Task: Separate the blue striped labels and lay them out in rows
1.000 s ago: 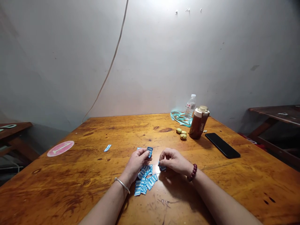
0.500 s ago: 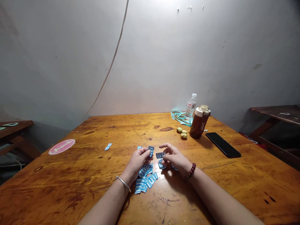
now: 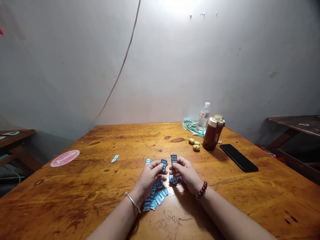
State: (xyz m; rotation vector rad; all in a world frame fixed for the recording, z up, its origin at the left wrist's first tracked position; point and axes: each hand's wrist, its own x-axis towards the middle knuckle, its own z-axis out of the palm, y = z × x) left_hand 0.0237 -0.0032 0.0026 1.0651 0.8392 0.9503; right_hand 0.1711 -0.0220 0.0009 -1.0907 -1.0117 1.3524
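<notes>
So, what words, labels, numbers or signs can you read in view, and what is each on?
"SPORT": brown bottle.
"1": pink oval.
"水": label on the clear bottle; its other print is too small or turned away.
Blue-and-white strips, including those in the left hand and right hand: any print is too small to read.

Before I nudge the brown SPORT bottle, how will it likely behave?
The brown SPORT bottle stands tall on a narrow base, so a high push would probably tip it. Rounded sides suggest it could roll once down. Weight: can't tell, fill unclear.
</notes>
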